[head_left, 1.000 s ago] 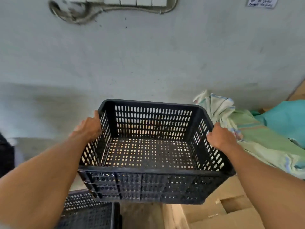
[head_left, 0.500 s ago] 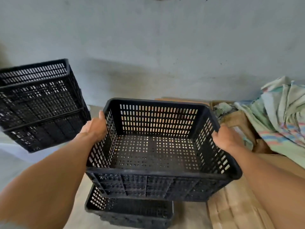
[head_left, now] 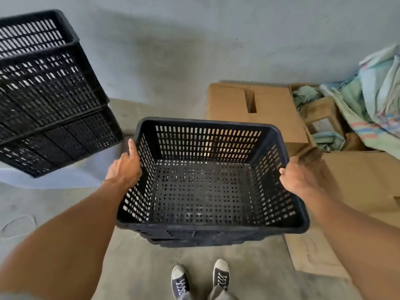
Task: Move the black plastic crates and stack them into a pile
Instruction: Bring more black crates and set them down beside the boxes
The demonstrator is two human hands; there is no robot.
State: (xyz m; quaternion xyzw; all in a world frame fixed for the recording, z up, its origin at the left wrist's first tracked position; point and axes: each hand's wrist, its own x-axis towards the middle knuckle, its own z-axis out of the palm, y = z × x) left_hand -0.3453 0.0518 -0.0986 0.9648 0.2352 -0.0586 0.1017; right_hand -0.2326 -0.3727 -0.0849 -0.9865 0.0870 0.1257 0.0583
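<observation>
Hidden under the held crate: showing only as a strip of dark ribbed wall, another black plastic crate (head_left: 201, 238) directly below; not possible telling whether the two are touching or nested.
Cut off at the frame: running out past the left edge, the pile of black slotted plastic crates (head_left: 49, 94), at least two stacked, leaning in the wide-angle view.
Hard to make out: blurring slightly, the far fingers of both hands, wrapped out of sight behind the crate walls.
Held crate: sitting mid-frame with its open top facing up, the black perforated plastic crate (head_left: 207, 180), empty, floor and cardboard glinting through its slots.
Left hand (head_left: 125, 167): clasping the crate's left rim, thumb lying along the top edge.
Right hand (head_left: 296, 178): gripping the right rim, fingers curled over the outside.
Where the crate is: hanging right of the pile and well apart from it, just in front of the cardboard.
Floor: spreading grey and dusty, bare concrete floor (head_left: 151, 273), with a pale sheet under the pile at left.
Feet: standing at the bottom edge, a pair of dark lace-up canvas shoes (head_left: 200, 278).
Right side: lying flat and boxed, brown cardboard cartons (head_left: 270, 105), touching a heap of pale green and striped cloth sacks (head_left: 368, 100).
Wall: rising behind everything, a scuffed grey plaster wall (head_left: 216, 40).
</observation>
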